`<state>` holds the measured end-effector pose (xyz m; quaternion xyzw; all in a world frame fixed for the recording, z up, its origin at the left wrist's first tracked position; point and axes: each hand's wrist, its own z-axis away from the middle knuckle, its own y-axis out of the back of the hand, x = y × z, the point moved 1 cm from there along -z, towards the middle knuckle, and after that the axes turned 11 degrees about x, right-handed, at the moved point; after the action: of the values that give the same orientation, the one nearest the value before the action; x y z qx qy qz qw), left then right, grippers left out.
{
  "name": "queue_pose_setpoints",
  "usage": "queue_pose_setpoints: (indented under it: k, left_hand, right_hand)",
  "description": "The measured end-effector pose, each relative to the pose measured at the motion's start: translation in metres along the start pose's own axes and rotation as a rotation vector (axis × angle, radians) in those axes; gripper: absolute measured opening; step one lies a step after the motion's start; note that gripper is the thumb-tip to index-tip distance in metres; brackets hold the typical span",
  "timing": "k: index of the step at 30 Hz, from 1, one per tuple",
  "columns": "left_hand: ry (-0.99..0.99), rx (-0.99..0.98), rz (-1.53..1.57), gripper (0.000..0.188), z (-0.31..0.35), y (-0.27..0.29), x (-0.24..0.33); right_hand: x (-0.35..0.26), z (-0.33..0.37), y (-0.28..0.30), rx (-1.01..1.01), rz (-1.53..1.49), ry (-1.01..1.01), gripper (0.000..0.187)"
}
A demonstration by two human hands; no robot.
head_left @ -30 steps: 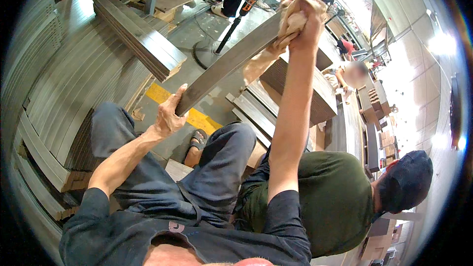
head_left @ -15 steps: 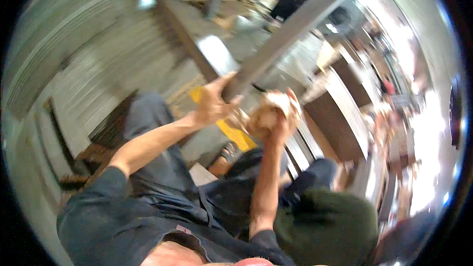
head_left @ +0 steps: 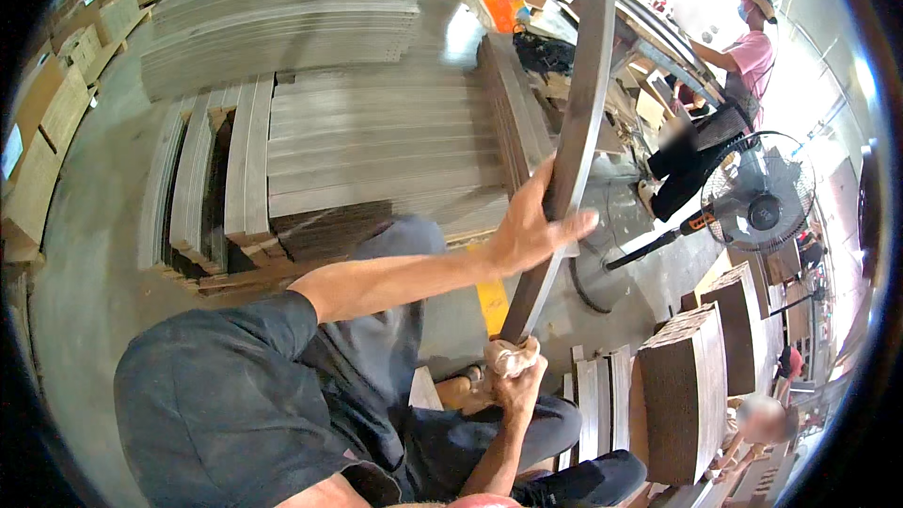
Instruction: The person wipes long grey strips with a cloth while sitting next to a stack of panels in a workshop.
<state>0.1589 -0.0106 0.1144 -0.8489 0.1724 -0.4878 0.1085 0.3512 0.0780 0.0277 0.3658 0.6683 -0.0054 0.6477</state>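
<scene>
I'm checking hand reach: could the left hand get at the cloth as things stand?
Probably yes: the left hand is at the board, and the cloth is bunched at its lower end with nothing seen in between, though the right hand grips it.

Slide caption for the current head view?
A plank, its lower end held in a cloth by the right hand, left hand touching it higher up; stacked boards and a fan beyond.

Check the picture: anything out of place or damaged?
An orange-and-white plastic bag and a tangled black bundle lie near neatly stacked grey planks, looking like stray clutter. The held long, grey, rectangular plank shows no clear damage.
</scene>
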Motion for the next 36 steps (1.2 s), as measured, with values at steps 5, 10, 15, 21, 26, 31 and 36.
queue_pose_setpoints:
  k: [5,10,15,21,26,31,36]
  left_hand:
    - [0.084,0.019,-0.021,0.092,0.06,0.016,-0.025]
    - [0.037,0.2,-0.191,0.07,0.003,0.032,-0.051]
    - [0.045,0.22,-0.423,0.072,-0.064,0.045,-0.119]
    - [0.136,0.242,-0.691,0.067,-0.119,0.04,-0.169]
    - [0.159,0.252,-0.844,0.061,-0.131,0.02,-0.182]
    - [0.191,0.223,-0.932,0.049,-0.147,-0.011,-0.196]
    - [0.341,0.267,-0.95,0.052,-0.16,-0.054,-0.214]
  right_hand:
    - [-0.015,-0.009,0.004,-0.116,0.023,0.011,0.032]
    - [-0.015,-0.037,0.032,0.128,-0.269,0.094,0.033]
    - [-0.009,-0.085,0.049,0.251,-0.226,-0.054,0.039]
    - [0.022,-0.087,0.032,0.226,-0.044,0.005,0.033]
    - [0.026,-0.086,0.031,0.157,0.181,0.096,0.037]
    - [0.028,-0.093,0.03,0.126,0.187,0.063,0.039]
    - [0.031,-0.1,0.029,0.115,0.178,0.039,0.041]
